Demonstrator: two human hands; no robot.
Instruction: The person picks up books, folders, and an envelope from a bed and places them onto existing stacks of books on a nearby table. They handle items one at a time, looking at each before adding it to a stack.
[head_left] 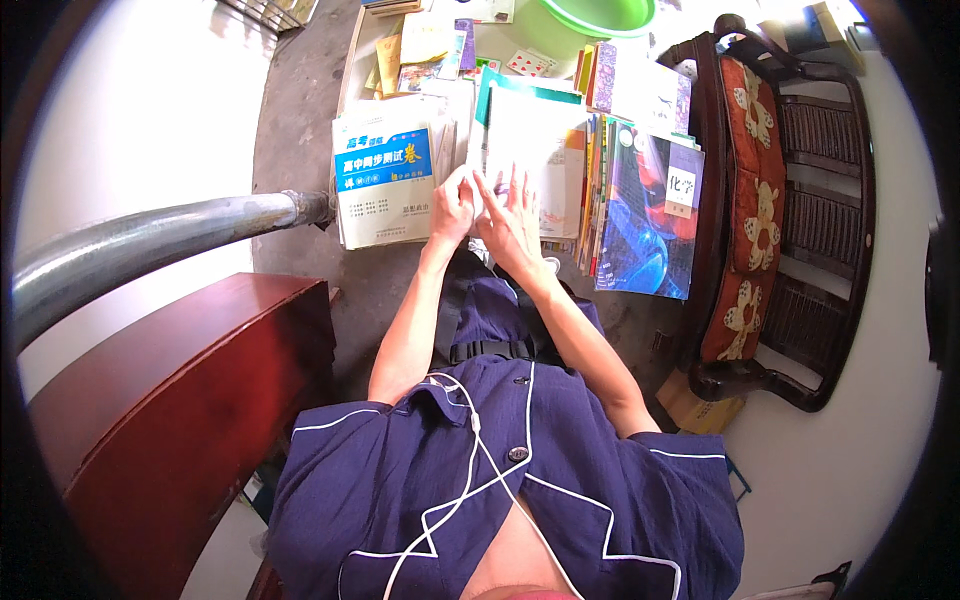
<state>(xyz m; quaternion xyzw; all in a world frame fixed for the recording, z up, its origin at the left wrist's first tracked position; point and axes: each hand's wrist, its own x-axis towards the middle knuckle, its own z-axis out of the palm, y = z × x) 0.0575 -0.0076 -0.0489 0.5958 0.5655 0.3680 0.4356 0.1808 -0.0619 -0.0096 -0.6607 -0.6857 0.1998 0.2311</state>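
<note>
Table (pixel 506 38): white-covered book (pixel 550 135) directly beneath hands (pixel 509 228)

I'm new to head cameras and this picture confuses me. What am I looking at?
There is no machine here: you see a person's bare hands through a fisheye camera worn on the head, looking down, so straight edges bend. On the pale table are stacks of books: a blue-and-white book at left, a dark blue book at right, with playing cards and a green basin farther back. The right hand is spread over a white book in the middle; the left hand is curled beside it. Whether it pinches anything is unclear.
</note>
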